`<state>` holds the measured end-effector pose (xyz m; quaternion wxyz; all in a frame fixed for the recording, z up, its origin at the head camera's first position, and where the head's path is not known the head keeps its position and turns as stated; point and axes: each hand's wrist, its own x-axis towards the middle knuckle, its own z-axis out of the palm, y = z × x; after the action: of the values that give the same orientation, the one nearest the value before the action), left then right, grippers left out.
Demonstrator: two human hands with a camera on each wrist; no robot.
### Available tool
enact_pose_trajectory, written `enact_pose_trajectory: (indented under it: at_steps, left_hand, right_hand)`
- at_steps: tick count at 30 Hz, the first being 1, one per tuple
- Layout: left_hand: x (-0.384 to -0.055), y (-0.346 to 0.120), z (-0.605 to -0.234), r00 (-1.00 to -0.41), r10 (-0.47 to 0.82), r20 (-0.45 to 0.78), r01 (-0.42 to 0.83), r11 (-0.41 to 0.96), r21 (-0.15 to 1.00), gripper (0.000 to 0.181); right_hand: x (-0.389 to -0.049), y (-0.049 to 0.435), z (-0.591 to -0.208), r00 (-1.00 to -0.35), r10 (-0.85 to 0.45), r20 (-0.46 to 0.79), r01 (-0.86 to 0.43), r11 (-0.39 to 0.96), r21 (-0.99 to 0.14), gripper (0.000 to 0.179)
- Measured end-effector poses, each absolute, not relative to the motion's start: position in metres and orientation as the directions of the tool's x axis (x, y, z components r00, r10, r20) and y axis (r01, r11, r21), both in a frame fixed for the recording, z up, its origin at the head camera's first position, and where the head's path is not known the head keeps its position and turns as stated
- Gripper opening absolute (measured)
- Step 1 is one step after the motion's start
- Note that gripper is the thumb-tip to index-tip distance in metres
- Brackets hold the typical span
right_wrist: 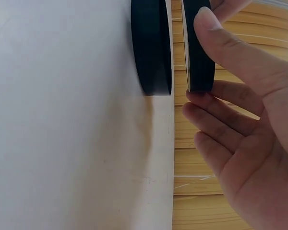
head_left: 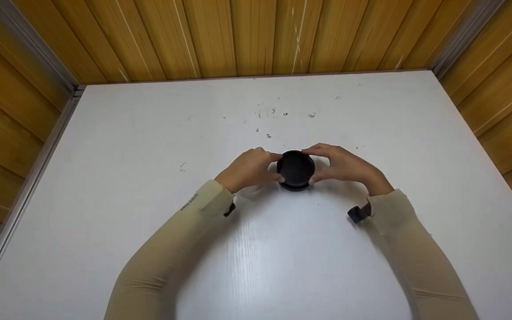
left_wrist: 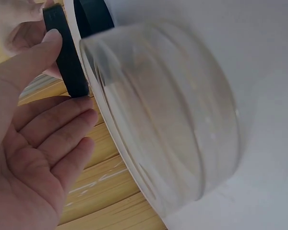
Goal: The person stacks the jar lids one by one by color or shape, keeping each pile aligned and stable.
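Both hands hold a black round lid (head_left: pixel 296 167) level above the white table. My left hand (head_left: pixel 253 168) pinches its left side between thumb and fingers, and my right hand (head_left: pixel 341 164) does the same on the right. Just beneath, apart from the lid, a black round base with a raised wall (right_wrist: pixel 151 48) sits on the tabletop; from the head it is mostly covered. Beside it, below my left hand, stands a clear plastic cylinder (left_wrist: pixel 158 120), faint in the head view. In the left wrist view the lid's edge (left_wrist: pixel 67 52) shows between thumb and fingertips.
The white table (head_left: pixel 105 200) carries dark scuff marks (head_left: pixel 268 135) beyond the hands. Yellow wood-look panels (head_left: pixel 256 40) rise at the back and sides, with a metal frame rail (head_left: pixel 20 200) along the left edge. A small black device (head_left: pixel 358 214) hangs at the right wrist.
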<state>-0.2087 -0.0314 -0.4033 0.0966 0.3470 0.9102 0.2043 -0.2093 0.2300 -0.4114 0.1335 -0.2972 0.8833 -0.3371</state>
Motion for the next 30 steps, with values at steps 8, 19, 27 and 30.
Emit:
enact_pose_trajectory:
  at_steps: [8,19,27,30]
  left_hand:
    - [-0.2069,-0.03,-0.4025,-0.74,0.67,-0.058,0.595,0.692,0.409,0.043]
    - [-0.2052,-0.0258,-0.4035,-0.744,0.665,-0.064,0.597,0.705,0.383,0.038]
    - [-0.2035,-0.0254,-0.4045,-0.741,0.669,-0.057,0.606,0.703,0.371,0.033]
    - [-0.2025,-0.0257,-0.4043,-0.743,0.667,-0.057,0.607,0.706,0.365,0.033]
  right_hand:
    - [-0.2079,0.2288,-0.4124,-0.797,-0.6,-0.063,-0.412,0.618,-0.67,0.075]
    - [-0.2067,0.2272,-0.413,-0.796,-0.603,-0.063,-0.421,0.624,-0.659,0.075]
    - [-0.2052,0.2271,-0.4144,-0.797,-0.6,-0.073,-0.432,0.65,-0.626,0.075]
    - [-0.2043,0.2268,-0.4148,-0.798,-0.598,-0.08,-0.428,0.655,-0.623,0.076]
